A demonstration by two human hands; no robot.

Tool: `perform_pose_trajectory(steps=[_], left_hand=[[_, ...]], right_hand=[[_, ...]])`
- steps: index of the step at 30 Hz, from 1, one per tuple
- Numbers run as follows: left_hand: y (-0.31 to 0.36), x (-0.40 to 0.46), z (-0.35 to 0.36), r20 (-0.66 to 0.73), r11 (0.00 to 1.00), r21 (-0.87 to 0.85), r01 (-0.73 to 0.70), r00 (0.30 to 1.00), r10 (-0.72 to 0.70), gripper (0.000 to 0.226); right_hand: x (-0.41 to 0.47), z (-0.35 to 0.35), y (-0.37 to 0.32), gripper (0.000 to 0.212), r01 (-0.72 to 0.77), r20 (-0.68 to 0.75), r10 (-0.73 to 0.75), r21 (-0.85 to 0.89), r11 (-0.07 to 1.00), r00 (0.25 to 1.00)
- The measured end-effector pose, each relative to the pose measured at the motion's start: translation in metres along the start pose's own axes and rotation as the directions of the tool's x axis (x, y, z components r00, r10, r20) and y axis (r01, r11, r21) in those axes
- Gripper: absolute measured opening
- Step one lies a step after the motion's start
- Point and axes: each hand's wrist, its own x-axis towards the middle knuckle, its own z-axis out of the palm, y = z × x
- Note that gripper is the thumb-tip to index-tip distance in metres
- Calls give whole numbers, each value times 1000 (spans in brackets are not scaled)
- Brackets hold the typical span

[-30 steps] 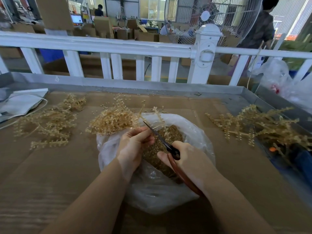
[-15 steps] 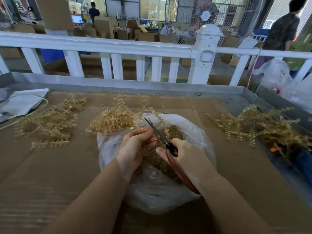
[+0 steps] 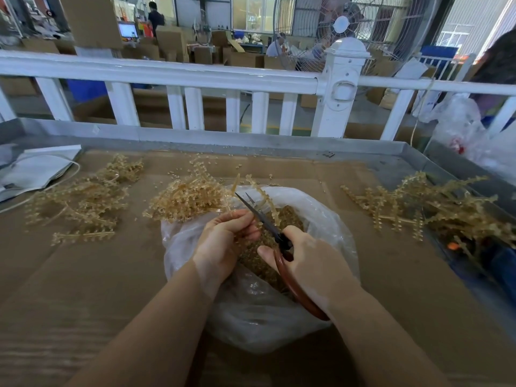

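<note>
No legible text, label, brand or number anywhere on the surface or the goods lying on it. Far back, a lit screen (image 3: 128,30) too small and washed out to read. At the right, a red printed mark on a clear plastic bag (image 3: 455,118) behind the railing, blurred beyond reading.
</note>
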Motion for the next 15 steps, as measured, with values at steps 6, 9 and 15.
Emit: perform_pose_trajectory(steps=[6,9,15], left_hand=[[0,0,1,18,999,31,23,1000,-23,18],[1,0,0,31,999,22,35,999,-36,15],[2,-1,0,36,998,22,53,998,-53,11]], right_hand=[[2,0,-1,41,-17,30,17,4,1000,999],[4,2,-1,38,-30,31,29,31,999,999],[8,7,2,38,-38,2,38,19,999,999]])
